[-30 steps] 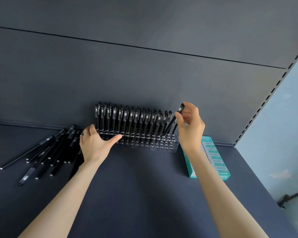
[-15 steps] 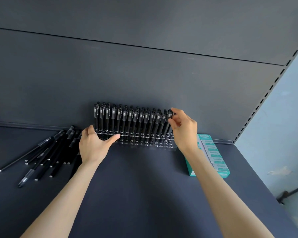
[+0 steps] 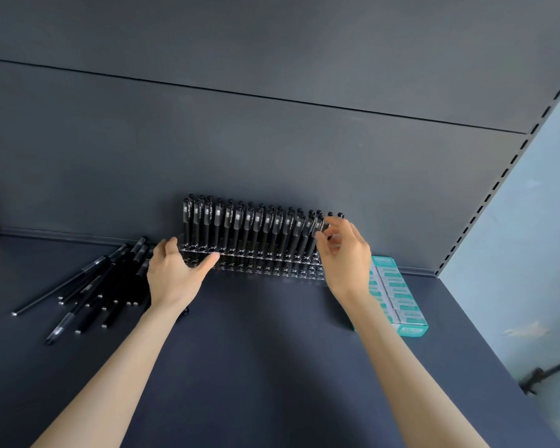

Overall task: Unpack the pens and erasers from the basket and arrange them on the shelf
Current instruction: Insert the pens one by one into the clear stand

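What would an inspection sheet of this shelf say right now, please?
Surface: dark shelf, matte.
Job's things: pens upright in clear rack; loose pens piled left of it; teal eraser box to its right; basket not in view.
Clutter: nothing seen.
Grips: left hand rests on rack's left end; right hand pinches a pen at the right end.
Cables: nothing seen.
Surroundings: dark back panel; slotted upright and pale wall on the right.

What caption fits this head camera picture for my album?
Left hand steadies the pen rack while right hand pinches a pen at its right end.
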{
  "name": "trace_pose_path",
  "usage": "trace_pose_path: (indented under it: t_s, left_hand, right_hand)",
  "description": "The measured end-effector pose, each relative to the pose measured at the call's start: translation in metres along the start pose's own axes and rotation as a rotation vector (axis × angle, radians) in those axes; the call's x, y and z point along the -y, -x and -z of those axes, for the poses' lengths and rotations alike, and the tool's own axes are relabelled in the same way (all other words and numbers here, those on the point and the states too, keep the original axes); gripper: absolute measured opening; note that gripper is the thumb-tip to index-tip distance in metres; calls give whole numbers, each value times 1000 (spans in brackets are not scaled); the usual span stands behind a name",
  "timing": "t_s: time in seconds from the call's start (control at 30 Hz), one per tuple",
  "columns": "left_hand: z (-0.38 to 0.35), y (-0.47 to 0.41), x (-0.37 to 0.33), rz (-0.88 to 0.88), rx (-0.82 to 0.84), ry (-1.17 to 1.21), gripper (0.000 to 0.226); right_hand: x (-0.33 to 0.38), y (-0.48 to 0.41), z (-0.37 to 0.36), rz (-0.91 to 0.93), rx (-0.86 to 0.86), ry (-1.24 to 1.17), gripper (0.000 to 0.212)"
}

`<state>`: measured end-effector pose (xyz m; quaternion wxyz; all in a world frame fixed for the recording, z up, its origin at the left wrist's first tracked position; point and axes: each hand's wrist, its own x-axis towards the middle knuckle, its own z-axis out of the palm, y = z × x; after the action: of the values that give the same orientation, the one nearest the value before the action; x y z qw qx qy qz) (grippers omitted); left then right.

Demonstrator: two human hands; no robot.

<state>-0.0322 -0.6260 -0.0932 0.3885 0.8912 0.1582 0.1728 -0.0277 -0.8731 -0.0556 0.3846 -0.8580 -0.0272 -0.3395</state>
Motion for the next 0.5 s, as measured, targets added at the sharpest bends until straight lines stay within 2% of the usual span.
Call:
trace_pose_path:
  t_s: [0.13,0.27,0.37,0.5]
  left_hand:
    - [21,14,16,-57,-59,-27,54]
    - [50,19,43,-66,-140,-95,39]
    - [75,14,71,-3,-193,-122,37]
    - [101,-6,109,45,-78,-216,54]
  right_hand:
    - [23,25,-11,33,64,-75,12]
    - [55,48,-38,23,232,-106,12]
    - [79,68,-66,24,317,-121,12]
    - [112,93,-115,0,388,-114,11]
